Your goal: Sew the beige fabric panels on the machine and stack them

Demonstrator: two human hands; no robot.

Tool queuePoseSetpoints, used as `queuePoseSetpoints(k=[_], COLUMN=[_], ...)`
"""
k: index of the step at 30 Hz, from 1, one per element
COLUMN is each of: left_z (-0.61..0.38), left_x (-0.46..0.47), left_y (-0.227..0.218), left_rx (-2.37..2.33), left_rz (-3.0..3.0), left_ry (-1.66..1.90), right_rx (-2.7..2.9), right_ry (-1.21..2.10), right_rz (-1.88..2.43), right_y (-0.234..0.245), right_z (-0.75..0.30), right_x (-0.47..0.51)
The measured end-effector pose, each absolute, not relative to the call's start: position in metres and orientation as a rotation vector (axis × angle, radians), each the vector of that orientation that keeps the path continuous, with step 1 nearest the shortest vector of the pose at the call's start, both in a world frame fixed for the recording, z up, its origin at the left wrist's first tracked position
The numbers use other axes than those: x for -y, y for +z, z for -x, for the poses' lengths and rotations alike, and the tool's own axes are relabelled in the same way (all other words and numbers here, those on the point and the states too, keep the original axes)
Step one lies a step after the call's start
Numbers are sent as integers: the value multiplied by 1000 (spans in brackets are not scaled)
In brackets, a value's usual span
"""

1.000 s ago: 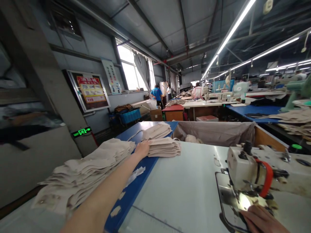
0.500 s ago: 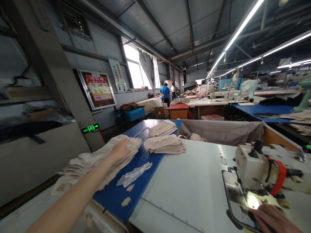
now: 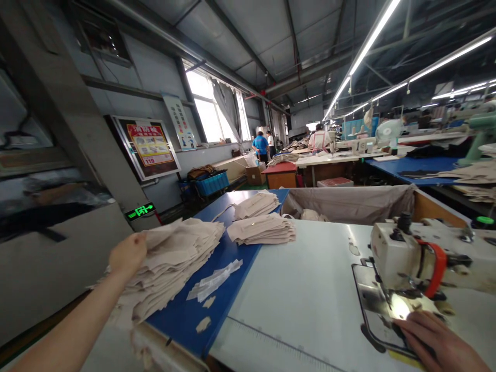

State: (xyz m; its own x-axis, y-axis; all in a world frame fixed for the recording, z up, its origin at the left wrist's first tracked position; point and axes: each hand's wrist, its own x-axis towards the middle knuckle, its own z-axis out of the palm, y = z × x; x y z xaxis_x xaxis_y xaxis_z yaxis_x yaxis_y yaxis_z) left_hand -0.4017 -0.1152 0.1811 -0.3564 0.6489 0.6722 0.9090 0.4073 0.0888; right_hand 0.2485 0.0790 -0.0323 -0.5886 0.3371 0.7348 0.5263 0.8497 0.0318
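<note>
The left hand pinches the top cloth of a large stack by its edge, probably because layers part easily there, while the right hand rests beside the sewing machine, whether gripping anything I cannot tell.

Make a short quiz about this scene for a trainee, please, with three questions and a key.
1. Which thing does the left hand touch?
A) the green exit sign
B) the large stack of pale fabric
C) the red band

2. True or false: the right hand is beside the brightly lit spot at the sewing machine.

3. Fill in the colour: the white strips lie on a ____ tabletop.

Key: 1. B; 2. True; 3. blue.
</note>
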Motion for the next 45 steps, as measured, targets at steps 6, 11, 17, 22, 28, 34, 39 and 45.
queuePoseSetpoints(k=[6,11,17,22,28,34,39,45], left_z=[312,187,30,-16,22,18,-14,-14], left_x=[87,58,41,41,17,1,-7,-12], left_y=[216,186,39,-13,13,5,-2,-12], left_rx=[1935,1416,1435,1662,1716,1736,2047,1994], left_rz=[1096,1698,2425,2690,2674,2685,2337,2281], left_ry=[-740,-527,-401,-582,-593,-49,-69,-296], right_rx=[2263,2308,2369,2346,2361,2362,2484,2492], right_ry=[-185,-35,78,70,53,50,101,205], right_rz=[698,789,904,968,949,847,735,792], right_y=[-34,-32,-15,-10,-10,-5,3,5], right_z=[-247,-244,-237,-234,-232,-231,-229,-227], right_x=[-77,-73,-65,-65,-66,-61,-56,-58])
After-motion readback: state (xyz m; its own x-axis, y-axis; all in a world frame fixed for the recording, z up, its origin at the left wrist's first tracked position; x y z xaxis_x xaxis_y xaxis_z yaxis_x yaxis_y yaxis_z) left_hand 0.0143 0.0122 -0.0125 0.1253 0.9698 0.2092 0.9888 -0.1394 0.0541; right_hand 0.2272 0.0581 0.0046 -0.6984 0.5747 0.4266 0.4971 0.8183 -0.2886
